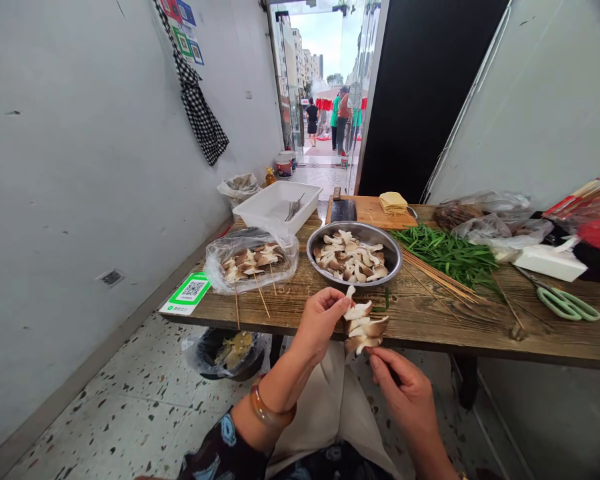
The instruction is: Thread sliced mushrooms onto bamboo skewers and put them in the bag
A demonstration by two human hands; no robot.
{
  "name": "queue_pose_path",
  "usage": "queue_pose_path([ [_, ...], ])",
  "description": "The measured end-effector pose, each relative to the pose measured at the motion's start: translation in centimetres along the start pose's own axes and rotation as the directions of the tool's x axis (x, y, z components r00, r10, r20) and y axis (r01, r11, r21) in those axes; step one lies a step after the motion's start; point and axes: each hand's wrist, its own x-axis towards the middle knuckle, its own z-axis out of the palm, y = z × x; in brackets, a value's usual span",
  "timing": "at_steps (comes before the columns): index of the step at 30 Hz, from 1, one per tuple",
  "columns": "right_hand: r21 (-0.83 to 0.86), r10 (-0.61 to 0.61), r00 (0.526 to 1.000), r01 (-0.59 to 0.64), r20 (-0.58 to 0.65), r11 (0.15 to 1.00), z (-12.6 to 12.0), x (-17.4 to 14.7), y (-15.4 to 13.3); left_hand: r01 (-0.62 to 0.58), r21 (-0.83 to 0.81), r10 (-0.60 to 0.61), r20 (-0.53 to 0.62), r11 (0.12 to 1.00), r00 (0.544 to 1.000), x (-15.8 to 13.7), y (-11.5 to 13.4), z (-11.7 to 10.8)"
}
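Observation:
My left hand [322,321] pinches the pale stem of an oyster mushroom [351,294], at the upper end of a row of threaded mushroom pieces [366,328]. Below that row, my right hand [405,383] grips the skewer, most of which is hidden by the mushrooms and my fingers. Just beyond my hands stands a steel bowl [399,267] of loose oyster mushrooms [350,257]. Left of it, several filled mushroom skewers [253,261] lie in a clear plastic bag [285,273], with stick ends poking out toward me. Bare bamboo skewers [443,277] lie right of the bowl.
A white tub [260,212], a cleaver [343,211] and a cutting board [367,212] with yellowish sheets [393,202] stand behind. Chopped greens [445,250], green-handled scissors [567,303] and a tissue box [550,261] are at right. A lined bin [210,353] sits below the table's left end.

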Motion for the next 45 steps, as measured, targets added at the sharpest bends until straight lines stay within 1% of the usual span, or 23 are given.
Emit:
queue_pose_path([
  [4, 0.009, -0.006, 1.0, 0.006, 0.003, 1.0, 0.0, 0.1, -0.2, 0.066, -0.141, -0.067, -0.004, 0.988, 0.998, 0.1, -0.1, 0.3],
  [7, 0.007, -0.023, 1.0, 0.023, 0.0, 1.0, -0.1, 0.1, -0.4, 0.071, -0.179, -0.071, 0.004, 0.981, 0.997, 0.2, 0.4, 0.4],
  [9, -0.003, -0.01, 0.999, 0.01, -0.053, 1.0, 0.0, 0.0, -0.3, 0.065, -0.183, -0.064, 0.011, 0.981, 0.998, 0.2, 0.7, 0.5],
  [11, -0.002, 0.039, 0.991, -0.04, -0.132, 0.999, 0.0, -0.1, -0.2, 0.063, -0.217, -0.064, 0.002, 0.974, 0.998, 0.4, 1.0, 0.5],
  [13, 0.023, 0.103, 0.976, -0.1, -0.191, 0.995, 0.0, -0.1, -0.1, 0.039, -0.278, -0.055, -0.048, 0.96, 0.997, 0.5, 1.3, 0.3],
  [16, 0.069, 0.167, 0.965, -0.156, -0.201, 0.985, -0.2, 0.1, -0.1, -0.057, -0.305, 0.009, -0.155, 0.951, 0.988, 0.9, 2.0, -0.5],
  [18, 0.089, 0.183, 0.964, -0.169, -0.191, 0.982, -0.3, 0.1, -0.1, -0.12, -0.238, 0.077, -0.181, 0.964, 0.98, 1.4, 2.6, -1.2],
  [20, 0.103, 0.191, 0.964, -0.174, -0.188, 0.979, -0.3, 0.1, 0.0, -0.196, -0.111, 0.173, -0.186, 0.974, 0.967, 2.3, 3.3, -1.8],
  [21, 0.109, 0.192, 0.964, -0.175, -0.186, 0.979, -0.3, 0.1, 0.0, -0.248, -0.034, 0.237, -0.188, 0.968, 0.953, 2.8, 3.7, -2.0],
  [23, 0.121, 0.192, 0.965, -0.172, -0.178, 0.978, -0.2, 0.1, 0.0, -0.361, 0.128, 0.379, -0.173, 0.924, 0.909, 4.3, 4.4, -2.2],
  [24, 0.128, 0.191, 0.967, -0.17, -0.171, 0.977, -0.2, 0.0, 0.0, -0.405, 0.211, 0.439, -0.147, 0.889, 0.886, 5.1, 4.7, -2.1],
  [25, 0.132, 0.189, 0.968, -0.168, -0.164, 0.977, -0.2, 0.0, 0.0, -0.438, 0.293, 0.484, -0.103, 0.85, 0.869, 5.9, 5.0, -2.1],
  [26, 0.136, 0.187, 0.97, -0.167, -0.158, 0.977, -0.2, 0.0, 0.1, -0.458, 0.372, 0.506, -0.038, 0.808, 0.862, 6.6, 5.3, -2.0],
  [28, 0.137, 0.186, 0.971, -0.166, -0.153, 0.977, -0.2, 0.0, 0.1, -0.478, 0.493, 0.494, 0.109, 0.727, 0.863, 7.7, 5.6, -1.7],
  [30, 0.135, 0.189, 0.97, -0.169, -0.154, 0.976, -0.3, 0.1, 0.2, -0.491, 0.54, 0.463, 0.199, 0.684, 0.864, 8.0, 5.5, -1.3],
  [31, 0.134, 0.194, 0.969, -0.173, -0.155, 0.976, -0.4, 0.1, 0.3, -0.485, 0.535, 0.449, 0.209, 0.691, 0.869, 7.8, 5.3, -1.0],
  [33, 0.128, 0.202, 0.966, -0.183, -0.162, 0.975, -0.5, 0.3, 0.3, -0.432, 0.473, 0.395, 0.182, 0.768, 0.9, 6.9, 4.7, -0.5],
  [35, 0.117, 0.209, 0.965, -0.192, -0.159, 0.975, -0.6, 0.4, 0.4, -0.345, 0.385, 0.299, 0.175, 0.856, 0.938, 5.5, 4.1, 0.0],
  [37, 0.111, 0.205, 0.968, -0.19, -0.147, 0.975, -0.6, 0.7, 0.3, -0.268, 0.318, 0.211, 0.203, 0.909, 0.956, 4.0, 3.6, 0.6],
  [40, 0.126, 0.19, 0.973, -0.174, -0.128, 0.977, -0.5, 0.9, 0.2, -0.18, 0.292, 0.103, 0.262, 0.939, 0.96, 2.2, 3.0, 1.2],
  [42, 0.145, 0.191, 0.975, -0.174, -0.112, 0.974, -0.5, 1.0, 0.1, -0.134, 0.298, 0.05, 0.273, 0.945, 0.961, 1.7, 2.6, 1.4],
  [45, 0.209, 0.223, 0.973, -0.208, -0.054, 0.956, -0.4, 0.9, -0.1, -0.112, 0.298, 0.03, 0.266, 0.948, 0.963, 1.6, 2.0, 1.3],
])
